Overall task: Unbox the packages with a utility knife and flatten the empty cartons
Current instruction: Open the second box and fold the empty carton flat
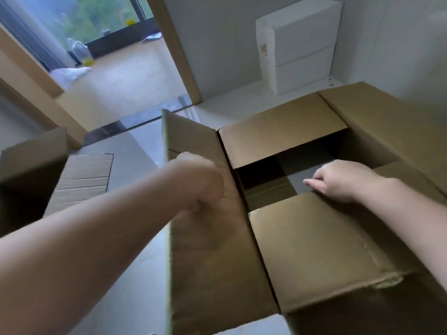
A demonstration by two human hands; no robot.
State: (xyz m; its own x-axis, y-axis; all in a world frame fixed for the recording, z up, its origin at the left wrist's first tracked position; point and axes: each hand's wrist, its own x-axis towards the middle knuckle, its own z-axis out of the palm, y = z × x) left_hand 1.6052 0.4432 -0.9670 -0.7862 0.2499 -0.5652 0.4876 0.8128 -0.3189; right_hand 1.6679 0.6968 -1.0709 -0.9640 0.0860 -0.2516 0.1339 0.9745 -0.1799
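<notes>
- Brown corrugated carton (314,250) stands open on the pale glossy floor (145,141), flaps spread, inside dark.
- Left hand (200,182): grip clenched on the upright left flap (193,146).
- Right hand (338,180): fingers curled over the near flap's (326,250) edge.
- Flattened ribbed cardboard (82,180) lies left; white boxes (300,44) stand far.

Two bare hands are in view: the left hand (198,180) and the right hand (343,181). Three brown cardboard cartons can be counted: one large open carton (326,250) near the centre and right, one brown carton (29,170) at the left edge, and one flattened carton (82,180) lying on the floor just beside it. The open carton shows four top flaps. One white box (300,44) stands far right against the wall. One doorway opens at far left.
</notes>
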